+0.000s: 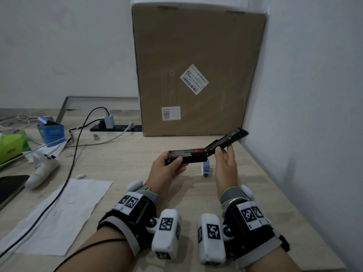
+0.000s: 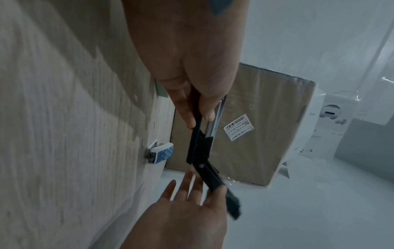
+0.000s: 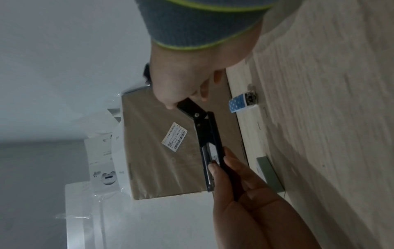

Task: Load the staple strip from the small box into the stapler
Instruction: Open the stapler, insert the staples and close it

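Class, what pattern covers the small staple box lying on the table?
Small staple box: blue with white dots, white ends. Clearest in the left wrist view.

Both forearms are wearing black strap-on wrist rigs edged with grey-white webbing. Each rig is carrying white plates printed with black square fiducial markers on its upper face. A rounded white camera pod, also bearing markers, is hanging from each rig on a bracket fixed by a visible silver bolt. Grey knitted cuffs trimmed in lime green are showing nearer the left hand (image 1: 167, 169) and right hand (image 1: 225, 165). A thin black band is circling the left forearm.
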`<state>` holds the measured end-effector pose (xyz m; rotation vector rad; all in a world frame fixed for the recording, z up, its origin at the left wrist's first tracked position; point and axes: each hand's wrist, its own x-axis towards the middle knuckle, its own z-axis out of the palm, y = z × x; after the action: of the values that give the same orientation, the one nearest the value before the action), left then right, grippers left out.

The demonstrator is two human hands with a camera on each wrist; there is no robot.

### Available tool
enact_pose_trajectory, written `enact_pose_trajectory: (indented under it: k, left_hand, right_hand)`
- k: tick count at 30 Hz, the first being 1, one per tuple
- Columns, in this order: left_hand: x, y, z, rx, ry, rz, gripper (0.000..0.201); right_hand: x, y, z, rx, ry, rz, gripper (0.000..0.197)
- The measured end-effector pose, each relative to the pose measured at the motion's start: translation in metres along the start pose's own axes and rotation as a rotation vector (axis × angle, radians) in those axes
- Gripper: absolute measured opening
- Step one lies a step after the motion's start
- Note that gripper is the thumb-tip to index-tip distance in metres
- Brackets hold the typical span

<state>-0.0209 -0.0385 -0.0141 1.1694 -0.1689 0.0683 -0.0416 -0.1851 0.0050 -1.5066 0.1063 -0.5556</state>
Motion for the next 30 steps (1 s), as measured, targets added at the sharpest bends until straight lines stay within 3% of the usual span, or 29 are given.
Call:
enact_pose_trajectory:
  k: [3,7,14,18,23,30]
  left_hand:
    - [-0.002,-0.002,0.002,0.059,-0.016,-0.012,0.019]
    - [-0.002,0.0,0.004,-0.003,0.013,-0.039,0.016]
    - [-0.005,0.003,0.004,-0.053,-0.062,-0.142,0.042]
    - [0.0,0.006,0.001,-0.102,0.082,-0.209,0.04]
    - [0.004,0.007,-0.003,0.081,0.238,-0.13,0.026]
    - [0.005,0.006,-0.004,0.201,0.261,-0.096,0.051]
  right_hand:
    - [-0.003,-0.001,0.001,0.008,-0.15,-0.097,0.04]
    - [0.0,0.007,0.002,-0.267,-0.358,-0.111,0.031]
    - [-0.004,0.004,0.0,-0.08,-0.318,-0.073,0.036]
    - [-0.003,0.01,0.002,-0.092,-0.289,-0.093,0.029]
    - [-0.004,0.015,0.004,-0.161,-0.278,-0.128,0.026]
    - [-0.002,0.012,-0.002,-0.43,-0.338,-0.233,0.019]
